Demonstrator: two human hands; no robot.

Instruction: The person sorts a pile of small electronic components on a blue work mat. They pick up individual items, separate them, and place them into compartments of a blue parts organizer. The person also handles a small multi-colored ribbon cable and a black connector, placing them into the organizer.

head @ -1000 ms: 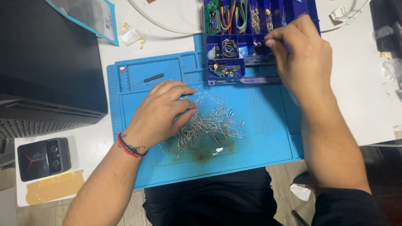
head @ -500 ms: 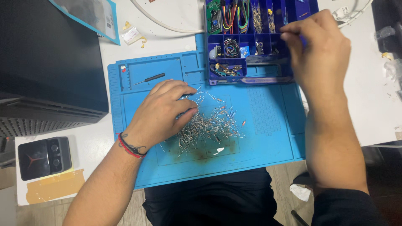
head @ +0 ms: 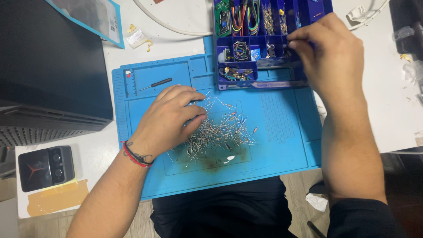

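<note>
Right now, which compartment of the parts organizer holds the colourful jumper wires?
The tall top-row compartment of the blue organizer, beside the green circuit board; only it holds striped multicolour wires, and the right hand is at another compartment.

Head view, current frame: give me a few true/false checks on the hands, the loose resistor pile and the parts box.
1. The left hand rests on the pile of loose wire-leaded resistors. True.
2. The resistor pile lies on bare white desk. False: it lies on the blue silicone work mat.
3. The right hand is over the blue compartmented plastic parts box, fingertips pinched together. True; what they pinch is too small to tell.
4. The small black-handled screwdriver is in the left hand. False: it lies alone in a tray of the mat.
5. The left wrist is bare. False: it wears a red cord bracelet.
</note>
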